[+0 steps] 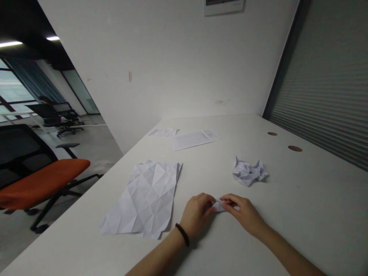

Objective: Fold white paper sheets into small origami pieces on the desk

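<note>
Between my hands, low over the white table, is a small piece of folded white paper (219,206). My left hand (199,212), with a dark band on its wrist, is closed on the paper's left side. On the right side my right hand (242,212) pinches the same paper between thumb and fingers. Much of the paper is hidden behind the fingers. To the left lies a large creased sheet of paper (149,195), spread out with a grid of fold lines. Beyond my right hand sits a folded paper shape (249,172) with points sticking up.
Printed sheets (193,140) lie toward the back of the table (287,214), which meets a white wall. Two round holes (294,148) are cut near its right edge, beside a blind-covered partition. An orange-seated chair (46,180) stands at the left; a person sits far behind it.
</note>
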Available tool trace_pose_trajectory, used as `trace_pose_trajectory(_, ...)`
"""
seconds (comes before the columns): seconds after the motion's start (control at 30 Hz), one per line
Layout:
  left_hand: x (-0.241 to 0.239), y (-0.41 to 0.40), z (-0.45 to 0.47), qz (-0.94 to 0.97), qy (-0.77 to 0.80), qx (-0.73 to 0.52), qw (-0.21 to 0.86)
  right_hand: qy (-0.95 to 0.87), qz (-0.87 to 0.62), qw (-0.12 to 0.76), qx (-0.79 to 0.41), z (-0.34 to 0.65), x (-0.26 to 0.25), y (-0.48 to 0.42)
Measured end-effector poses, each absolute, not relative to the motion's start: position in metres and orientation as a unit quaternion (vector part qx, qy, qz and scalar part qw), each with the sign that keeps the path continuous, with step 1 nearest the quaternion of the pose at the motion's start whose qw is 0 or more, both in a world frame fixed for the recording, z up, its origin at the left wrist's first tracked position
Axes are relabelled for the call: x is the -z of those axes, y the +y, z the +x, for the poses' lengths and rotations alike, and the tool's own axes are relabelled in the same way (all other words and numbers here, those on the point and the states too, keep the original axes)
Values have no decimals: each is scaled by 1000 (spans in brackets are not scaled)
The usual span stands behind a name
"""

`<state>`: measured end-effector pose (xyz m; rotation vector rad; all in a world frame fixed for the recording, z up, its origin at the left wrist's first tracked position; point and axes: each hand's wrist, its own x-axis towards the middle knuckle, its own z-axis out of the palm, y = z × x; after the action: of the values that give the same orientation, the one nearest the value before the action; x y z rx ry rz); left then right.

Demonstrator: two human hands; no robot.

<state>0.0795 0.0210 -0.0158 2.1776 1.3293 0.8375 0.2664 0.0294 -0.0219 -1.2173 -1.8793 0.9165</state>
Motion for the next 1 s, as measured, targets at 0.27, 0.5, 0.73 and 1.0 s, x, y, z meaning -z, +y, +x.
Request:
trace_pose_trajectory(0.27, 24, 27, 85, 697, 520, -365, 333, -727, -463, 392, -321, 260, 35, 37)
trace_pose_trajectory(0.5, 21, 30, 86, 737, 527, -295, 303, -734, -459, 365, -342, 260, 34, 37)
trace_pose_trajectory(0.73, 21, 22, 88, 751, 491, -331, 294, -713, -465, 380, -361, 261, 31, 36)
trace_pose_trajectory(1.0, 20, 18, 88, 746, 440, -389, 313, -701, -415, 423, -397, 259, 28, 30)
